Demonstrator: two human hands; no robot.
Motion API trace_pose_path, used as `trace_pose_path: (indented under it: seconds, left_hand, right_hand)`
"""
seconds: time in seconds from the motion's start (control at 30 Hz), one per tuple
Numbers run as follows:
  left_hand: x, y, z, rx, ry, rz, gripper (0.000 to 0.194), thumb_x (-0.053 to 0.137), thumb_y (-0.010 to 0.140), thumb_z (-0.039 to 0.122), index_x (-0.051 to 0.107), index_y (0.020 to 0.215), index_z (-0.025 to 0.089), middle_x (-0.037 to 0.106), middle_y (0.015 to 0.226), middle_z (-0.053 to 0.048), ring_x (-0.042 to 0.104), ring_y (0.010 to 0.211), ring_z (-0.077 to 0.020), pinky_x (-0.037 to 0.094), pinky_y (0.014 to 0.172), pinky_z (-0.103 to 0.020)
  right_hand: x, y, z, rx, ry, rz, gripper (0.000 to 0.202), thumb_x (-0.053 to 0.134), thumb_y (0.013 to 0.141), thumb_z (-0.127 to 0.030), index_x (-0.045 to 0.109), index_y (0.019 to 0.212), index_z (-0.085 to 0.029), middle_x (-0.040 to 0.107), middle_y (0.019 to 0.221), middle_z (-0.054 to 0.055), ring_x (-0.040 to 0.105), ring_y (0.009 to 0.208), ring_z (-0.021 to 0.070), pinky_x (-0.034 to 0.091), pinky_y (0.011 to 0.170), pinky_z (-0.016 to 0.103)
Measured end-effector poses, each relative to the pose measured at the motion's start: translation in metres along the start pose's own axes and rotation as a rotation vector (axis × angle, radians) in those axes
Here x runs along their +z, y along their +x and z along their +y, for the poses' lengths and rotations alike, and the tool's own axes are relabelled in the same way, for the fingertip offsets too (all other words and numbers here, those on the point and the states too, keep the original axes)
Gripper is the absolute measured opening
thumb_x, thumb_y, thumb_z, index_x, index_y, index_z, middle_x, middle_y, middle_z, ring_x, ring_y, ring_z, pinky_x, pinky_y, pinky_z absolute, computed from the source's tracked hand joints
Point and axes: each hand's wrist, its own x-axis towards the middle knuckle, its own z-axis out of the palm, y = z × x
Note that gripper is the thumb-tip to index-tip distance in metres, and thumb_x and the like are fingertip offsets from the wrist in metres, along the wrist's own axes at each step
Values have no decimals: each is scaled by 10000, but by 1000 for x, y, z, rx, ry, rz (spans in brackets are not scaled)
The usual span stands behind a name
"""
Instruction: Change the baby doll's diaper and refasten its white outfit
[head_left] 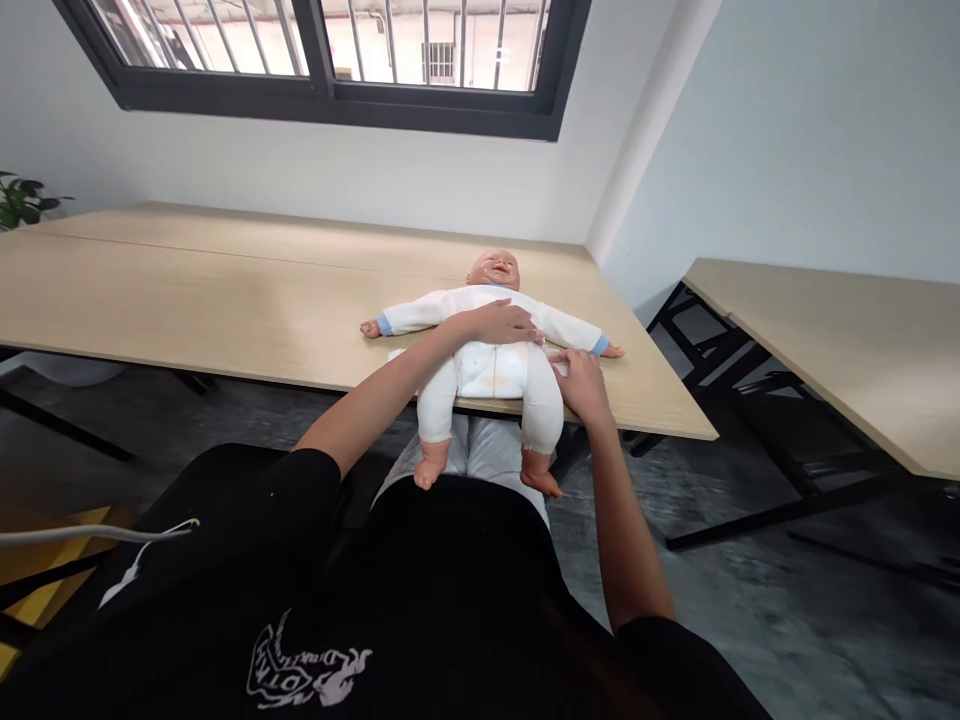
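Observation:
A baby doll in a white top with blue cuffs lies on its back at the table's front edge, its arms spread and its legs hanging over the edge. A white diaper with a faint print covers its hips. My left hand lies across the doll's belly at the diaper's upper edge, fingers stretched out towards the right. Beside the doll's hip on the right, my right hand has its fingers closed at the white side flap of the diaper. Its fingertips are partly hidden against the white material.
The light wooden table runs along the wall under a barred window. A second wooden table stands to the right across a gap. A green plant is at the far left. A grey cable hangs at my left side.

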Motion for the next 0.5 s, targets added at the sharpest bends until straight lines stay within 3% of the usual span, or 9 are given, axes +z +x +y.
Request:
trace_pose_path:
  seconds: [0.13, 0.27, 0.37, 0.5]
  left_hand:
    - [4, -2, -10, 88, -123, 90, 439, 472, 988, 495, 760, 1066, 174, 745, 1166, -74, 635, 1152, -249, 358, 1162, -405]
    - [11, -5, -18, 96, -190, 255, 477, 587, 916, 500, 642, 1249, 163, 599, 1354, -147, 610, 1179, -246, 468, 1055, -356]
    - [12, -5, -18, 65, -153, 206, 535, 530, 963, 442, 523, 1441, 203, 559, 1479, -132, 572, 1287, -240, 379, 1181, -415]
    - [9, -4, -10, 7, -35, 48, 435, 355, 1059, 416, 628, 1366, 271, 632, 1466, -20, 490, 1419, -214, 44, 1308, -533]
  right_hand:
    - [3, 1, 2, -84, 196, -23, 110, 517, 849, -286, 583, 866, -199, 693, 1009, 143, 591, 1021, 306, 485, 987, 472]
    - [3, -6, -3, -108, 288, -24, 188, 553, 796, -327, 577, 939, -207, 700, 1076, 155, 590, 1061, 328, 487, 985, 486]
    - [1, -12, -9, -79, 341, -11, 269, 553, 792, -353, 590, 1013, -204, 707, 1133, 166, 609, 1107, 344, 490, 1000, 505]
    - [-2, -14, -8, 66, 453, 49, 399, 606, 771, -466, 622, 1061, -193, 725, 1073, 149, 665, 950, 326, 528, 929, 514]
